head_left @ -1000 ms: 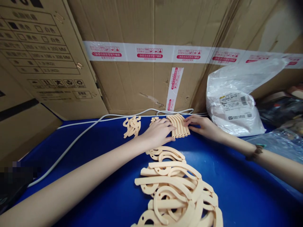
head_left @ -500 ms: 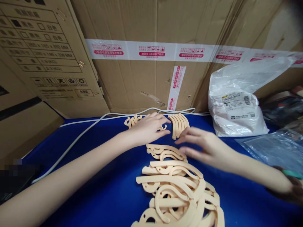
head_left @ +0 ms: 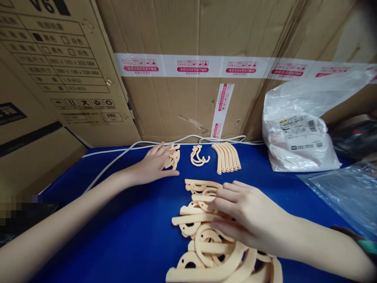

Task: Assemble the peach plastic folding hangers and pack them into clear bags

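Observation:
My left hand [head_left: 153, 163] lies with fingers spread and thumb apart at the edge of a small cluster of beige curved pieces [head_left: 173, 157], partly covering it. To its right sits a little stack of beige hooks [head_left: 200, 157]. Further right, several slim hanger arms [head_left: 228, 158] are lined up side by side. My right hand [head_left: 241, 210] is over a larger pile of beige folding hanger parts [head_left: 215, 247], fingers bent and thumb apart from them. Its fingertips reach down among the pieces; the hand hides what lies under the palm.
A blue surface [head_left: 126, 224] lies beneath everything. Behind stand cardboard boxes [head_left: 165, 106] with printed tape. A white cable [head_left: 118, 157] runs along the back and left. At right are a white plastic bag [head_left: 300, 137] with a label and clear plastic film [head_left: 344, 192].
My left hand has moved left, uncovering the hooks. My right hand has moved from beside the lined-up hanger arms down onto the larger pile. The view has shifted slightly.

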`<state>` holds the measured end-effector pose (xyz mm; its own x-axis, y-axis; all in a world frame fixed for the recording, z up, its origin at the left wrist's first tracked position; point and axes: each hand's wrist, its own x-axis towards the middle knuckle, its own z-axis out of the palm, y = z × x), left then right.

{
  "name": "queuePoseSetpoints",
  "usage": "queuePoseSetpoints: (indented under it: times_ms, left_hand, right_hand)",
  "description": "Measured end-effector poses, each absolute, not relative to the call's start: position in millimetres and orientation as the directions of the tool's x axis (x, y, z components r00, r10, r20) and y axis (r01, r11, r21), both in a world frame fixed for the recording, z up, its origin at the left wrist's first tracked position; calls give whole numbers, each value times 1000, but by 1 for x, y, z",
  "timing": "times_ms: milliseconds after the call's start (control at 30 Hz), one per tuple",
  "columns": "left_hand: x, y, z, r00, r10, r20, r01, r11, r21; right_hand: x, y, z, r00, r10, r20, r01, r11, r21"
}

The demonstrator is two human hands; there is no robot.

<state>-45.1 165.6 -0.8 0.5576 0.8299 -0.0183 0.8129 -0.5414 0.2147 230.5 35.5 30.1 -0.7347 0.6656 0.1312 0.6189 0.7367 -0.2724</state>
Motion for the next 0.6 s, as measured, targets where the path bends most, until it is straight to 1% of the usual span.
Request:
queuePoseSetpoints:
  times_ms: [100, 233, 333, 367, 400, 467, 500, 533, 567, 600]
  left_hand:
    - [-45, 170, -1, 565, 825, 10, 801, -551, 233]
    - [-46, 176, -2, 554, 832, 47, 798, -545, 257]
    - [-38, 169, 2, 540, 836, 103, 789, -545, 283]
    - [-33, 164, 5, 538, 832, 135, 771, -550, 322]
    - [-27, 156, 10, 540, 827, 160, 743, -557, 371]
    - [-12, 139, 21, 540, 816, 205, 558, -529, 639]
    - [-4, 130, 27, 577, 805, 138, 445, -451, 774]
    - [4, 121, 33, 621, 782, 52, 338, -327, 882]
    - [11, 114, 38, 631, 776, -22, 242, -169, 955]
    - [18, 107, 42, 627, 776, -69, 162, -43, 986]
  right_hand:
    - [229, 35, 29, -752, 652, 94, 599, 736, -316]
    - [228, 33, 35, -739, 673, 46, 603, 690, -399]
    - [230, 32, 43, -694, 718, 44, 591, 604, -535]
    - [231, 32, 46, -667, 744, 39, 583, 553, -594]
    - [233, 33, 48, -628, 777, 35, 576, 495, -651]
    - [236, 36, 51, -531, 846, 39, 539, 373, -755]
    - [238, 38, 52, -479, 876, 48, 498, 316, -807]
    - [240, 41, 53, -427, 902, 64, 441, 270, -856]
    - [242, 44, 54, -381, 921, 81, 375, 235, -897]
    - [243, 47, 55, -347, 933, 96, 308, 210, -928]
